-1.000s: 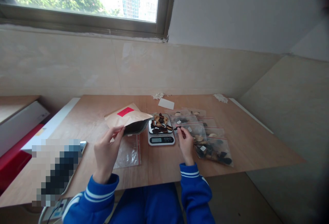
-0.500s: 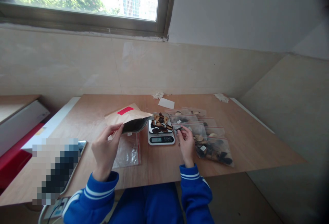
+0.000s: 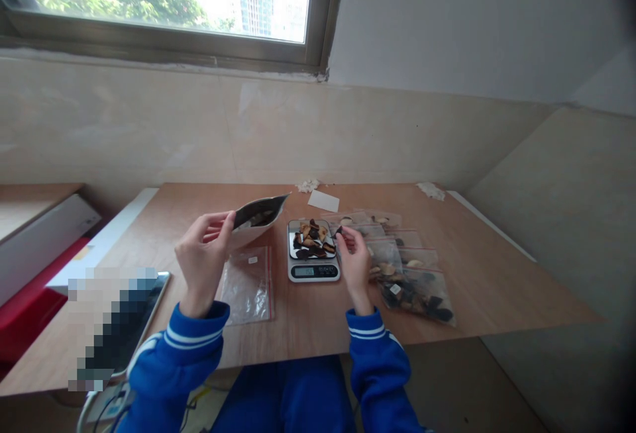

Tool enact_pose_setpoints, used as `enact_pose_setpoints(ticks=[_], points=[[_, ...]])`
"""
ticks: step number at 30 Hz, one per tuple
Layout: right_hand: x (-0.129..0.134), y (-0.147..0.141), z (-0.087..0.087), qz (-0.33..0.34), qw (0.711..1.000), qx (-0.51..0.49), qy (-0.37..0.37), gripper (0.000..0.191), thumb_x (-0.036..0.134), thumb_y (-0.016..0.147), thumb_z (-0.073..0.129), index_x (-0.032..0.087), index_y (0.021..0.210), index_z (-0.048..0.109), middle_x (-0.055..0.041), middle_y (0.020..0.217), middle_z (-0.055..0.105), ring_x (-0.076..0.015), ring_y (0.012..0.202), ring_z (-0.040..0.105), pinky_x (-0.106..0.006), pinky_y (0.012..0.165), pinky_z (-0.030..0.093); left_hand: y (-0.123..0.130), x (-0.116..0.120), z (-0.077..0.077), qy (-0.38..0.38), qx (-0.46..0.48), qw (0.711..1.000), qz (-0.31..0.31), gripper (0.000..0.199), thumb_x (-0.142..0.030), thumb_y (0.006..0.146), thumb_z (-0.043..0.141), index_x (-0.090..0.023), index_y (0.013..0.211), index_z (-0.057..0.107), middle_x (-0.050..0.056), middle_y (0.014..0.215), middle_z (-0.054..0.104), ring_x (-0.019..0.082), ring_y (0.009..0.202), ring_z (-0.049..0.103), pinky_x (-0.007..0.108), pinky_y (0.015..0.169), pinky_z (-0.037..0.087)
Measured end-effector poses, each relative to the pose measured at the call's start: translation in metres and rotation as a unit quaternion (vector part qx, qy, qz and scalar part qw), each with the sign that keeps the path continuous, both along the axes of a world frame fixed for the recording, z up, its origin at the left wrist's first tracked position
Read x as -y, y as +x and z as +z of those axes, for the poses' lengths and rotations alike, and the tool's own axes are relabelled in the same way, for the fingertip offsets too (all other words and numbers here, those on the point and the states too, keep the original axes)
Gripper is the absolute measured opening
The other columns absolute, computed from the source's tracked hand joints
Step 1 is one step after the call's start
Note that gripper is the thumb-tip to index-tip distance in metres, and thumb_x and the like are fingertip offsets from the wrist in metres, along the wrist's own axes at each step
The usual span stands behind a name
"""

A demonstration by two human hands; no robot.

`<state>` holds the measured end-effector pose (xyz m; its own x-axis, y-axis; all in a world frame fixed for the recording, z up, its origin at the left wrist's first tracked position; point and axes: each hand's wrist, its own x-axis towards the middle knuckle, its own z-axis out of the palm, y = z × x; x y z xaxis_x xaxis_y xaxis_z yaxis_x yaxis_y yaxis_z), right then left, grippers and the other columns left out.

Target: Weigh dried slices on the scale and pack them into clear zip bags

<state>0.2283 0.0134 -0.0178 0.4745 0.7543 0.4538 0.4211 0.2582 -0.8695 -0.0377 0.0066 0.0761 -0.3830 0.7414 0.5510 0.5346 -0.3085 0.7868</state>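
My left hand (image 3: 203, 264) pinches the edge of a kraft-paper pouch (image 3: 251, 237) with a dark lining. The pouch's mouth gapes upward and pale and dark pieces show inside. Between the thumb and fingers of my right hand (image 3: 356, 262) is a small dark dried slice (image 3: 338, 230), just right of the scale's pan. A white digital scale (image 3: 315, 280) stands between my hands, its display too blurred to read. Brown and black dried slices (image 3: 311, 242) lie on its pan. Below the pouch, a clear zip bag (image 3: 247, 295) lies flat.
Several zip bags of dried slices (image 3: 418, 295) overlap at the right. Behind the scale are a white card (image 3: 323, 201) and a small white heap (image 3: 308, 185); another white heap (image 3: 430, 191) is farther right. A tablet-like device (image 3: 126, 327), partly pixelated, lies at the left edge.
The pouch has turned from leaning toward the scale to mouth-up, and has shifted slightly left. My right hand has risen a little and moved toward the pan with the dark slice.
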Motion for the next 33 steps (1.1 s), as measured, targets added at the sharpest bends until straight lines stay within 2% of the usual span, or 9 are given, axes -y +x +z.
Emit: enact_pose_setpoints(ticks=[4,8,12,15,19,24,26,29,33], points=[[0.010,-0.038,0.050,0.076,0.992,0.016,0.096,0.022,0.034,0.091,0.055,0.021,0.102,0.068,-0.0066,0.100,0.068,-0.0181,0.090,0.063,-0.032,0.081,0.051,-0.003,-0.014,0.015,-0.021,0.002,1.000,0.003,0.027,-0.046,0.079,0.066,-0.020,0.085,0.073,0.000,0.069,0.069,0.013,0.060,0.064,0.023,0.059,0.051],[-0.009,-0.081,0.102,0.140,0.971,0.109,0.157,0.022,0.028,0.095,0.051,0.027,0.106,0.069,-0.0045,0.099,0.066,-0.0178,0.094,0.061,-0.033,0.085,0.051,-0.008,-0.018,0.018,-0.033,0.004,0.999,0.005,0.028,-0.046,0.079,0.065,-0.021,0.085,0.073,0.000,0.070,0.069,0.013,0.061,0.063,0.023,0.059,0.050],[-0.035,-0.106,0.122,0.180,0.939,0.261,0.136,0.025,0.023,0.094,0.051,0.028,0.111,0.069,-0.0060,0.116,0.061,-0.0214,0.109,0.054,-0.041,0.099,0.044,-0.016,-0.022,0.017,-0.048,-0.005,0.999,0.006,0.032,-0.050,0.080,0.062,-0.021,0.086,0.073,0.001,0.073,0.070,0.015,0.064,0.064,0.025,0.061,0.049],[-0.031,-0.105,0.113,0.172,0.941,0.273,0.105,0.032,0.023,0.095,0.048,0.028,0.123,0.063,-0.0077,0.130,0.053,-0.0232,0.117,0.050,-0.044,0.104,0.039,-0.021,-0.030,0.015,-0.051,-0.001,0.999,0.005,0.037,-0.054,0.082,0.058,-0.021,0.091,0.070,0.003,0.080,0.071,0.017,0.071,0.066,0.027,0.065,0.050],[0.007,-0.085,0.074,0.152,0.974,0.159,0.052,0.031,0.024,0.096,0.040,0.028,0.113,0.066,-0.0074,0.113,0.059,-0.0208,0.111,0.054,-0.040,0.099,0.043,-0.025,-0.040,0.007,-0.034,0.018,0.999,0.010,0.044,-0.054,0.086,0.052,-0.020,0.113,0.059,0.007,0.103,0.068,0.020,0.090,0.066,0.032,0.078,0.051],[0.063,-0.059,0.011,0.206,0.975,0.063,-0.061,0.027,0.028,0.094,0.042,0.025,0.096,0.069,-0.0071,0.101,0.064,-0.0208,0.101,0.059,-0.036,0.091,0.048,-0.020,-0.019,-0.039,0.046,-0.045,0.991,0.116,0.066,-0.050,0.081,0.060,-0.015,0.132,0.038,0.017,0.136,0.042,0.027,0.125,0.044,0.044,0.102,0.038],[0.082,-0.050,-0.004,0.202,0.974,0.033,-0.096,0.027,0.029,0.094,0.043,0.024,0.095,0.069,-0.0071,0.098,0.066,-0.0212,0.098,0.061,-0.033,0.086,0.049,-0.012,0.003,-0.069,0.004,-0.094,0.987,0.132,0.046,-0.047,0.083,0.057,-0.015,0.116,0.049,0.013,0.116,0.053,0.026,0.107,0.052,0.046,0.096,0.040],[0.105,-0.040,-0.015,0.205,0.965,0.016,-0.163,0.026,0.028,0.093,0.043,0.023,0.095,0.069,-0.0064,0.093,0.069,-0.0209,0.089,0.064,-0.029,0.075,0.050,0.005,0.034,-0.112,-0.170,-0.207,0.961,-0.068,0.032,-0.045,0.092,0.042,-0.020,0.077,0.056,0.004,0.074,0.058,0.022,0.076,0.056,0.038,0.076,0.044],[0.126,-0.040,-0.017,0.255,0.940,0.033,-0.225,0.027,0.025,0.093,0.042,0.023,0.092,0.068,-0.0043,0.087,0.068,-0.0196,0.083,0.065,-0.028,0.074,0.049,0.030,0.047,-0.132,-0.280,-0.316,0.903,-0.081,0.036,-0.051,0.088,0.046,-0.019,0.074,0.056,0.008,0.078,0.063,0.025,0.077,0.060,0.036,0.070,0.043]])
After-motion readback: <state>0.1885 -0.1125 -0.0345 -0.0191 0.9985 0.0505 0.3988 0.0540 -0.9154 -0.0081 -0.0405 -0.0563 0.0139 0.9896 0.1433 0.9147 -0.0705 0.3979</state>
